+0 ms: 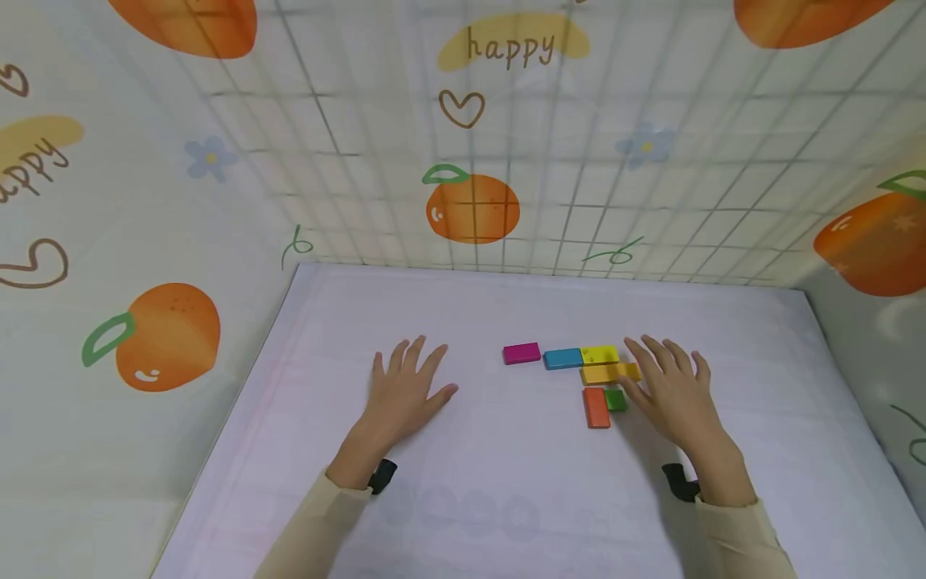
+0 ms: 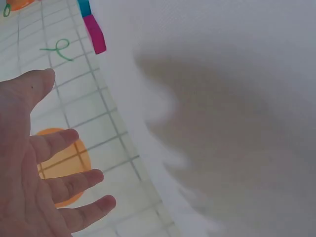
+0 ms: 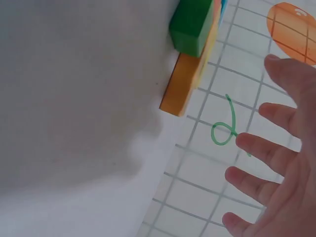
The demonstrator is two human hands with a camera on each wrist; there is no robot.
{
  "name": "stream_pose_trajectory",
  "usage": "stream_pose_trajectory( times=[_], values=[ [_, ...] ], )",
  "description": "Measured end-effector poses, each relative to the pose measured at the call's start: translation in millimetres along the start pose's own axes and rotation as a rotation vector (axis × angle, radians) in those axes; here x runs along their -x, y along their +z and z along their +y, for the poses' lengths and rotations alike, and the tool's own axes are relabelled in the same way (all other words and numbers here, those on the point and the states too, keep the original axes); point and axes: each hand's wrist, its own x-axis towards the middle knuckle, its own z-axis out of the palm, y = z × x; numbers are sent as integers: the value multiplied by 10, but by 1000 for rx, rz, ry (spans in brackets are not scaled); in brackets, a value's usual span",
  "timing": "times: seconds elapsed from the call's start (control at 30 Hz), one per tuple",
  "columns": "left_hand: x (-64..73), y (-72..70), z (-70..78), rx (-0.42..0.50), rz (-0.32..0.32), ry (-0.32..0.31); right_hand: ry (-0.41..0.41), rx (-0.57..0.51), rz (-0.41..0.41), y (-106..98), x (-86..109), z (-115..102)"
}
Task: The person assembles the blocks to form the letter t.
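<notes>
My left hand (image 1: 400,396) hovers over the left half of the white table, fingers spread, holding nothing. My right hand (image 1: 678,396) is also spread and empty, just right of a group of coloured blocks; its thumb overlaps the end of the orange-yellow block (image 1: 600,375) in the head view. In the right wrist view that hand stands apart from the green block (image 3: 192,24). A blue block (image 1: 563,359) and a yellow block (image 1: 599,355) lie end to end above the orange-yellow one. Below are a red-orange block (image 1: 596,408) and the small green block. A magenta block (image 1: 522,354) lies at the left.
The white table (image 1: 463,498) is bordered at the back and sides by cloth walls (image 1: 362,209) printed with oranges, hearts and grid lines. Black wrist straps (image 1: 383,476) show at both sleeves. Hand shadows fall on the tabletop.
</notes>
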Motion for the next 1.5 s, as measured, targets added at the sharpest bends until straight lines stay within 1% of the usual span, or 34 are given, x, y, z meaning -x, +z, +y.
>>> stream_pose_trajectory(
  times=[0.17,0.43,0.67,0.77,0.83,0.93,1.1,1.3,1.5],
  values=[
    [-71,44,9,16,-8,21,5,-11,-15,-1,-65,11],
    [-219,118,51,65,-22,14,-15,-10,-24,4,-232,106],
    [-386,198,139,135,-73,33,-69,-81,-70,88,-393,203],
    [-449,216,188,152,-81,48,-82,-81,-100,101,-455,205],
    [-489,218,224,163,-86,57,-77,-75,-129,99,-485,193],
    [-543,226,274,167,-92,71,-77,-75,-160,106,-518,191],
    [-614,278,339,163,-124,79,-84,-77,-199,151,-559,223],
    [-689,336,414,154,-166,76,-107,-92,-227,169,-615,251],
    [-748,337,491,150,-200,66,-116,-105,-245,157,-652,240]
  ],
)
